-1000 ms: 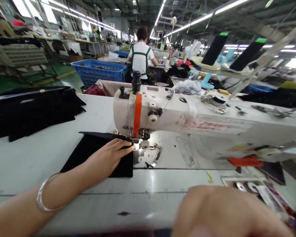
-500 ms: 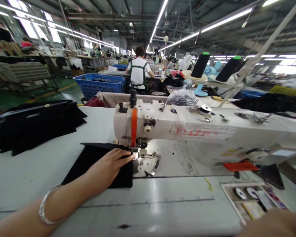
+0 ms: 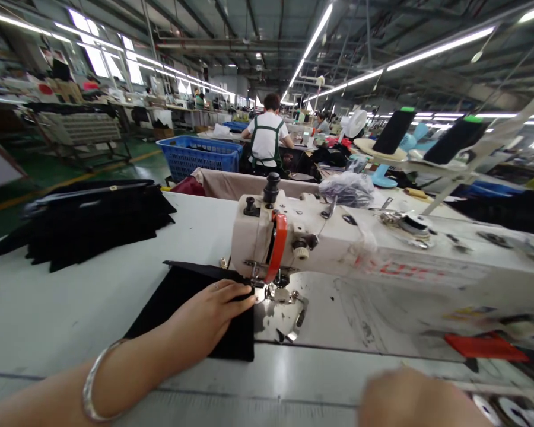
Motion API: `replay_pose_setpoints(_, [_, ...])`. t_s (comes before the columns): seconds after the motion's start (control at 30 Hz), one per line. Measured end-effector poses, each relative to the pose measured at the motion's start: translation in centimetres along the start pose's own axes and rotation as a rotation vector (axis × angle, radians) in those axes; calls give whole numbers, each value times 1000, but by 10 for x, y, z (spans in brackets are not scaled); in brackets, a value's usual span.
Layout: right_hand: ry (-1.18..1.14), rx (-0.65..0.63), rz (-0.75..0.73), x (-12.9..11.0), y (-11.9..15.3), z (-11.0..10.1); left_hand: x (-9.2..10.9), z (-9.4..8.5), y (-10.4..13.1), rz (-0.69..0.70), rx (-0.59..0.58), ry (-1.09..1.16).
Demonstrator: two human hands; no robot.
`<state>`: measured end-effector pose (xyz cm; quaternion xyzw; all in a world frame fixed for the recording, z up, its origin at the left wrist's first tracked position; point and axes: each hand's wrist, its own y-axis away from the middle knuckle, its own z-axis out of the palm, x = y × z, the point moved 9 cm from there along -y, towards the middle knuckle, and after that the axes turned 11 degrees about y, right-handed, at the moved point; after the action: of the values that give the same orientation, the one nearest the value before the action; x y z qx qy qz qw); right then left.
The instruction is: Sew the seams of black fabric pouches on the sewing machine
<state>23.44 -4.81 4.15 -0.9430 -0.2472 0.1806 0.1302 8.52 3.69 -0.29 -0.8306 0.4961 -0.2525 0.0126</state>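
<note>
My left hand (image 3: 211, 317) lies flat with stretched fingers on a black fabric piece (image 3: 155, 314), pressing it to the table. Its fingertips are right beside the presser foot (image 3: 260, 293) of a white sewing machine (image 3: 302, 237). The fabric's right edge reaches the needle area, and a folded edge runs along its far side. My right hand (image 3: 420, 400) is a blur at the lower right, in front of the machine bed; its fingers cannot be made out.
A stack of black fabric pieces (image 3: 102, 219) lies on the left of the table (image 3: 196, 231). Black thread cones (image 3: 394, 131) stand behind the machine. Bobbins (image 3: 487, 409) lie at the lower right. Beyond are a blue basket (image 3: 200, 157) and a seated person (image 3: 267, 139).
My right hand has come in from the lower right corner towards the middle. My left hand stays on the fabric by the presser foot. The whole view has shifted.
</note>
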Motion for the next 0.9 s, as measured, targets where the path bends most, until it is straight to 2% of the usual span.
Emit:
replay_pose_setpoints(0.1, [33,-102,-22,9,-27,13,-1,2,0,4,5,-10])
replay_pose_setpoints(0.23, [310,-327,17,32,-58,58,1,3,-3,15,-15,-42])
replay_pose_setpoints(0.3, [385,-362,39,38,-63,71,2,5,-4,17,-55,-65])
replay_pose_setpoints(0.4, [431,-348,66,41,-62,76,2,7,-4,25,-93,-78])
replay_pose_setpoints(0.57, [479,-350,78,43,-61,77,1,5,-3,42,-25,-59])
replay_pose_setpoints(0.63, [487,-340,86,44,-62,77,2,6,-4,46,-32,-84])
replay_pose_setpoints(0.8, [446,-249,84,43,-65,74,5,3,-9,24,-59,-120])
replay_pose_setpoints(0.9, [332,-97,81,43,-64,61,5,1,-9,15,-54,-104])
